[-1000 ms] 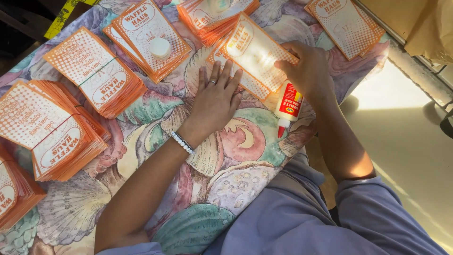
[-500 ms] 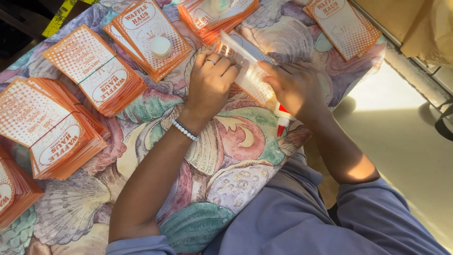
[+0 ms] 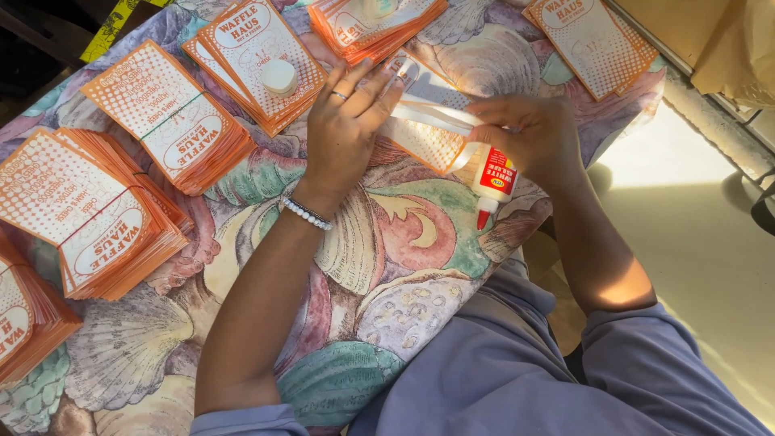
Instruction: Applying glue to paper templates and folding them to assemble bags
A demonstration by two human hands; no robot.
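Covered edge to edge by a shell-patterned cloth (image 3: pixel 404 234), the table. Along its left edge, thick banded stacks of flat orange paper bags (image 3: pixel 97 214), one beside the next; more stacks at the far edge (image 3: pixel 257 56) and far right corner (image 3: pixel 593 40), one bearing a small round cream lid (image 3: pixel 278 77). Near the middle of the far side, a single orange bag (image 3: pixel 428 133), partly folded, white flap lifted. Left hand (image 3: pixel 347 129) laid flat on it, fingers spread, pinning it down, nothing clasped. Right hand (image 3: pixel 529 137) at the flap, fingers pinching the fold while curled around a small white glue bottle (image 3: pixel 492 182), red nozzle pointing toward the near edge. Judged from the piles: many bags finished and bundled, this one mid-fold; how many remain, impossible to tell.
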